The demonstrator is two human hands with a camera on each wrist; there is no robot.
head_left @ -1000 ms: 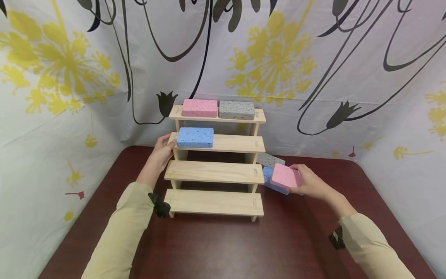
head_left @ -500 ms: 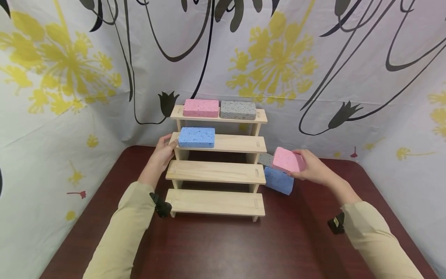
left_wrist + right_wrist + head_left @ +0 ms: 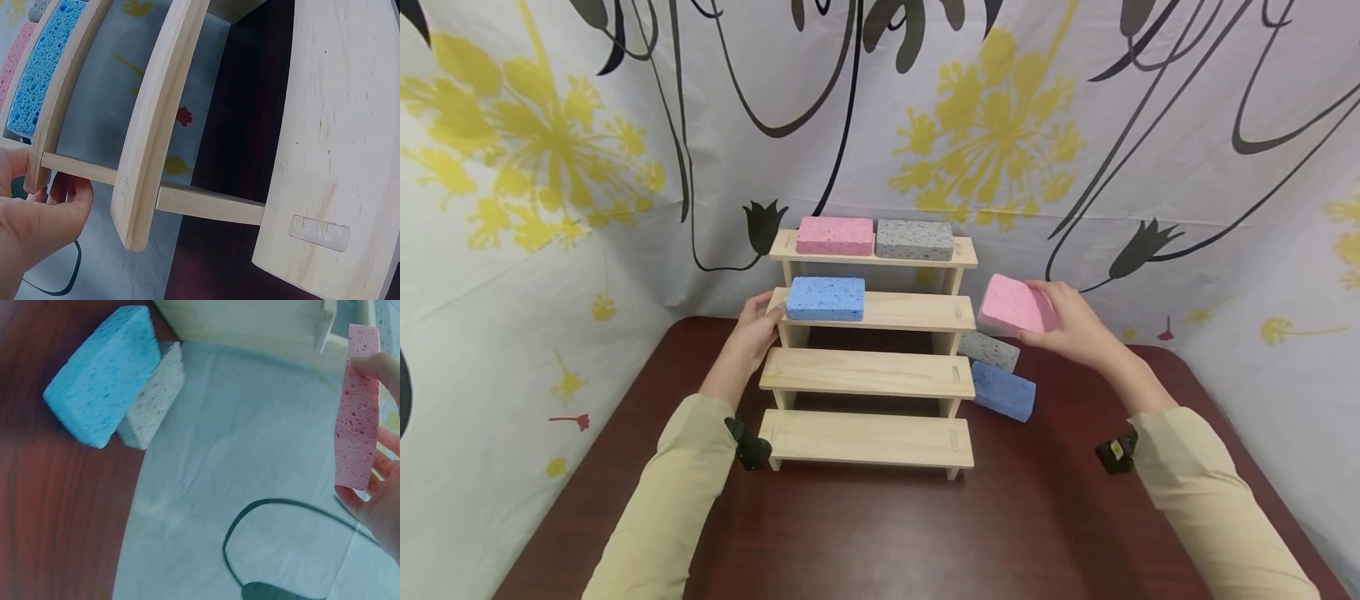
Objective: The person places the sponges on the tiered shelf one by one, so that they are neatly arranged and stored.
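A four-tier wooden step shelf stands on the table. My left hand grips the left end of its second tier from the top; in the left wrist view the thumb is by the board and the fingers curl beneath. A blue sponge lies on that tier's left part. The top tier bears a pink sponge and a grey sponge side by side. To the right of the shelf, my right hand holds another pink sponge in the air, pinched at its edges.
On the table right of the shelf lie a blue sponge and a grey sponge, the blue one partly over the grey in the right wrist view. A patterned cloth hangs behind and at both sides of the dark table.
My right hand has lifted the pink sponge up from the sponges on the table, to about the height of the second tier. The left hand stays at the shelf's end.
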